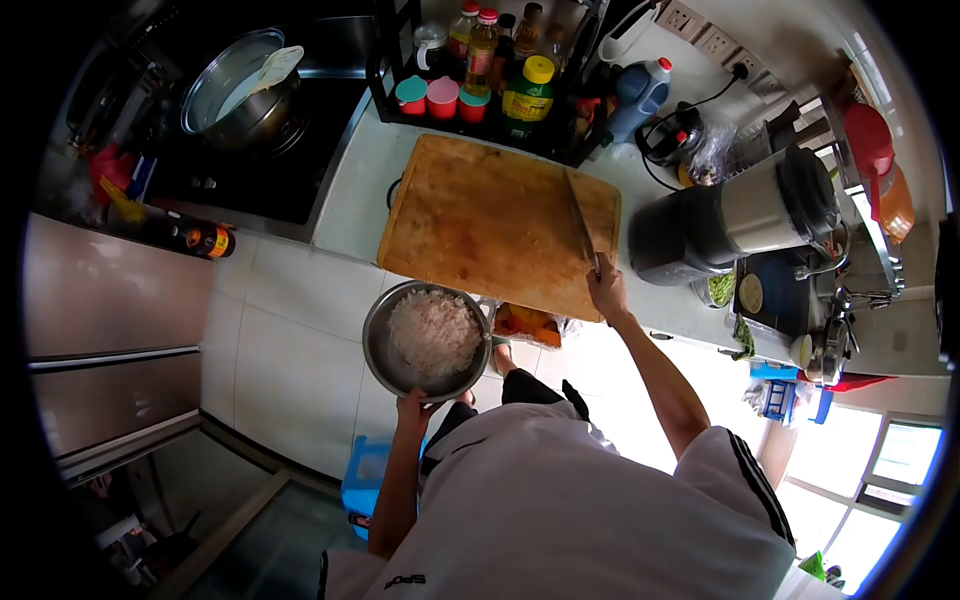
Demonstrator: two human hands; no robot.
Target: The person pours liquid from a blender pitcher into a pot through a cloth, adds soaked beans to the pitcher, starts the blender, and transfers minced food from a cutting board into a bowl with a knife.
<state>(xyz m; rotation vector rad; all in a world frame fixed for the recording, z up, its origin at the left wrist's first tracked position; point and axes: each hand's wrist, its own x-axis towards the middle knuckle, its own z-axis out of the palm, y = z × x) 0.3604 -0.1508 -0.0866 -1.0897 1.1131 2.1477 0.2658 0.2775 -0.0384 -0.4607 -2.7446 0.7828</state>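
A metal bowl (pixel 376 352) holds a heap of pale pinkish minced food (pixel 434 332), perhaps minced meat. My left hand (pixel 412 408) grips the bowl's near rim, keeping it in front of my body, just off the near edge of the cutting board. My right hand (pixel 607 290) is wrapped round the handle of a kitchen knife (pixel 579 215), whose blade lies along the right side of the wooden cutting board (pixel 480 210). Some dark stains and wet patches mark the board's surface.
At the left, a pot (pixel 240 115) with a pale utensil sits on the black stove (pixel 330 120). Bottles and lidded jars (pixel 443 97) stand on a rack behind the board. A blender (pixel 735 215) is on the right, before the sink (pixel 785 285). A blue stool (pixel 365 470) is below left.
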